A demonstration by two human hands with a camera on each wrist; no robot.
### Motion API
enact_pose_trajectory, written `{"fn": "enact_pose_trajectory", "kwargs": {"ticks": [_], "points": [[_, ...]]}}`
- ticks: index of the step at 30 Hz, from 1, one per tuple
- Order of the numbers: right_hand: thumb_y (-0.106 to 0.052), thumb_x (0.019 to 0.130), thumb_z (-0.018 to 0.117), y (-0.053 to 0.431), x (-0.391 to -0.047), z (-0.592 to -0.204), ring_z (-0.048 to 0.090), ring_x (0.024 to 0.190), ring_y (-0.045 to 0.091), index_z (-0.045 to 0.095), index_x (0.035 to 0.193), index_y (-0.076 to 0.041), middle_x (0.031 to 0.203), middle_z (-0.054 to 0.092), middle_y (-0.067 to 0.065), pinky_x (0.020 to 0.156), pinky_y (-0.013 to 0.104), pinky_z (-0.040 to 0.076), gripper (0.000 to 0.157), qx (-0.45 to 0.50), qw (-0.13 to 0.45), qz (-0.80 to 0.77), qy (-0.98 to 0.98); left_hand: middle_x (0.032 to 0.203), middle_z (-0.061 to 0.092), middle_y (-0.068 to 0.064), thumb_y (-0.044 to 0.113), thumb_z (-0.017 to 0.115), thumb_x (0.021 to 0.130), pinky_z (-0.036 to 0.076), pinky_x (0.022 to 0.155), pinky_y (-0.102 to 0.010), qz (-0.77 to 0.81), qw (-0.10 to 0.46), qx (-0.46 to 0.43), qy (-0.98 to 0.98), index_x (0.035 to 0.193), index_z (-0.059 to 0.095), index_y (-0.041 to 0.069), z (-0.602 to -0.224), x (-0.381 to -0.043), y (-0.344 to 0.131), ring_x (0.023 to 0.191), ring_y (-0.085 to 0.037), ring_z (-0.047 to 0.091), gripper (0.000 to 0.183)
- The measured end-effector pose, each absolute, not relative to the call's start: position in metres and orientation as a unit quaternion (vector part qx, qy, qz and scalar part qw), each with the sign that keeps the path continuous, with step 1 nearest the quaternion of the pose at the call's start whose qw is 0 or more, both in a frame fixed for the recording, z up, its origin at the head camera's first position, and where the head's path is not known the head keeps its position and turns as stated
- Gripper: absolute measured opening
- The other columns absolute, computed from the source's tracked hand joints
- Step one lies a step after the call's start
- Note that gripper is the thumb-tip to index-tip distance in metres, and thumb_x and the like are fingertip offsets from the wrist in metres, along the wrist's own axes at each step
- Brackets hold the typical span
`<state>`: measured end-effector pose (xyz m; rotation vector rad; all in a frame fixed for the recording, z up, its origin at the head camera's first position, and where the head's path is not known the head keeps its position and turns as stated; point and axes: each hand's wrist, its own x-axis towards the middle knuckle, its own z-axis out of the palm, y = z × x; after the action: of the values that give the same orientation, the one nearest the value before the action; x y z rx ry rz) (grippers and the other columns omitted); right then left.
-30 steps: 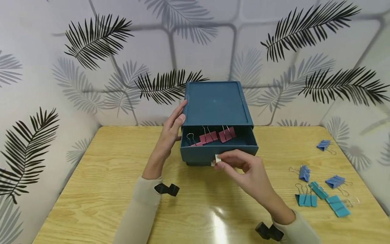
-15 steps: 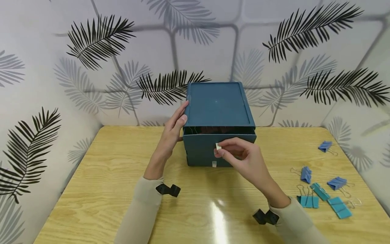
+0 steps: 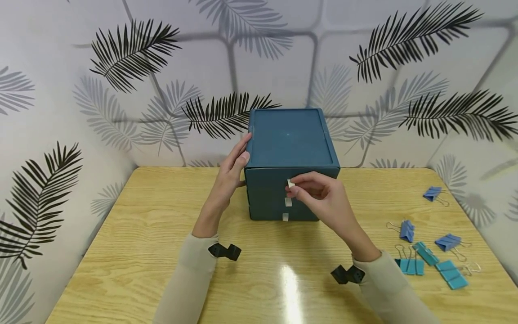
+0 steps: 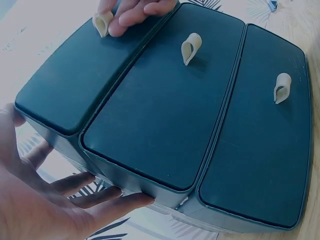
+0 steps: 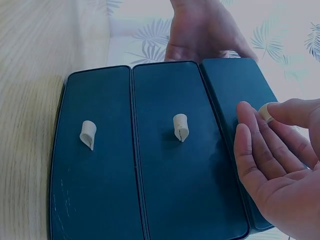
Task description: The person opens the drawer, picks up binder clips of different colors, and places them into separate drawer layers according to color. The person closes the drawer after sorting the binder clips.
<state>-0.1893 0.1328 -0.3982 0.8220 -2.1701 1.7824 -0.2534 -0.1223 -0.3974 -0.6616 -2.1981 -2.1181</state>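
A dark blue cabinet [image 3: 288, 137] with three stacked drawers stands at the back of the table. Each drawer front carries a cream loop-shaped pull tab, such as the middle pull tab [image 4: 191, 48] and the bottom pull tab [image 5: 88, 134]. My right hand [image 3: 323, 198] pinches the top drawer's pull tab [image 3: 290, 183] between thumb and fingers. The top drawer [image 3: 265, 177] sits nearly flush, so whatever lies inside is hidden. My left hand [image 3: 224, 177] rests against the cabinet's left side, thumb near the top edge, fingers spread along the wall in the left wrist view.
Several binder clips lie on the right of the wooden table [image 3: 162, 252], among them a blue binder clip [image 3: 447, 242] and a teal binder clip [image 3: 452, 274]. A leaf-patterned wall covering [image 3: 275, 72] rises close behind the cabinet.
My right hand has pushed the top drawer in, away from me, until its front nearly meets the cabinet. The pink binder clips inside have gone out of sight. My left hand has stayed in place.
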Motion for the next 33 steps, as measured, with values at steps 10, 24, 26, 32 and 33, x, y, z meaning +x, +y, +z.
{"fn": "enact_pose_trajectory", "kwargs": {"ticks": [10, 24, 26, 32, 33], "points": [[0.001, 0.097, 0.069, 0.131, -0.194, -0.399, 0.076, 0.088, 0.023, 0.074, 0.115, -0.002, 0.102, 0.077, 0.014, 0.082, 0.033, 0.06, 0.019, 0.264, 0.11, 0.617, -0.733, 0.169, 0.021, 0.005, 0.039, 0.043, 0.109, 0.039, 0.097, -0.078, -0.676, 0.011, -0.214, -0.705, 0.162, 0.033, 0.038, -0.397, -0.253, -0.121, 0.154, -0.027, 0.022, 0.054], [0.0, 0.099, 0.066, 0.134, -0.187, -0.408, 0.075, 0.094, 0.024, 0.069, 0.125, -0.002, 0.108, 0.076, 0.015, 0.085, 0.033, 0.059, 0.026, 0.269, 0.095, 0.621, -0.73, 0.168, 0.024, 0.006, 0.037, 0.045, 0.109, 0.041, 0.094, -0.078, -0.679, 0.001, -0.214, -0.703, 0.161, 0.035, 0.038, -0.397, -0.254, -0.125, 0.152, -0.023, 0.026, 0.052], [0.0, 0.099, 0.066, 0.135, -0.185, -0.411, 0.075, 0.093, 0.024, 0.068, 0.125, -0.002, 0.108, 0.075, 0.015, 0.084, 0.034, 0.06, 0.027, 0.267, 0.097, 0.622, -0.73, 0.168, 0.024, 0.006, 0.036, 0.046, 0.11, 0.042, 0.093, -0.077, -0.678, -0.003, -0.213, -0.704, 0.16, 0.035, 0.039, -0.396, -0.254, -0.126, 0.152, -0.023, 0.027, 0.052], [0.003, 0.098, 0.066, 0.139, -0.181, -0.423, 0.074, 0.09, 0.027, 0.07, 0.118, 0.003, 0.105, 0.075, 0.017, 0.078, 0.034, 0.061, 0.021, 0.253, 0.091, 0.618, -0.739, 0.167, 0.026, 0.003, 0.035, 0.046, 0.11, 0.043, 0.093, -0.076, -0.67, -0.011, -0.216, -0.71, 0.161, 0.035, 0.036, -0.392, -0.256, -0.129, 0.151, -0.027, 0.03, 0.052], [0.002, 0.098, 0.066, 0.139, -0.18, -0.426, 0.074, 0.09, 0.029, 0.07, 0.118, 0.003, 0.104, 0.076, 0.017, 0.077, 0.034, 0.061, 0.02, 0.25, 0.083, 0.615, -0.743, 0.167, 0.026, 0.003, 0.035, 0.046, 0.11, 0.044, 0.093, -0.076, -0.669, -0.013, -0.215, -0.712, 0.161, 0.035, 0.036, -0.391, -0.256, -0.13, 0.151, -0.027, 0.03, 0.052]]}}
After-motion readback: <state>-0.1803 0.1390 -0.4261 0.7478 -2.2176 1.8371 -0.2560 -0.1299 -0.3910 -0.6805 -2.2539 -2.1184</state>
